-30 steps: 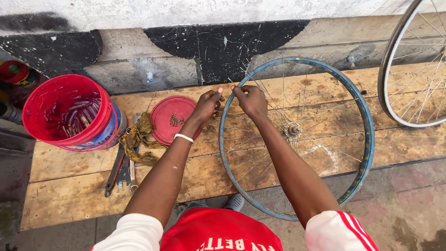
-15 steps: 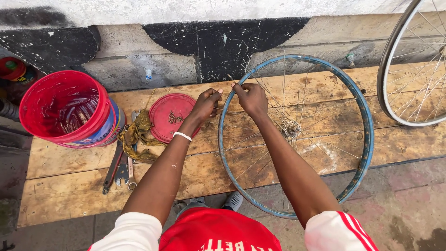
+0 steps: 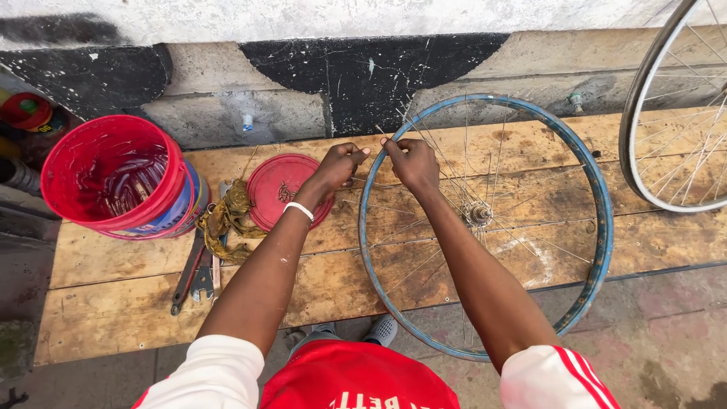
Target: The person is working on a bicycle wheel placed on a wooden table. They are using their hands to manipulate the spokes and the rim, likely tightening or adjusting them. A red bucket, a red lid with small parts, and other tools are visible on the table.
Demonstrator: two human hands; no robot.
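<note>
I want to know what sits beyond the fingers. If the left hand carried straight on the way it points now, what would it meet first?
The left hand points up-right, at the right hand; their fingertips nearly meet over the blue wheel rim. It would probably meet the right hand's fingers first, though whether they already touch is unclear.

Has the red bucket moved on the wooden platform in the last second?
No. The red bucket sits in the same spot beside the red lid on the wooden platform; only the head camera shifted slightly.
</note>
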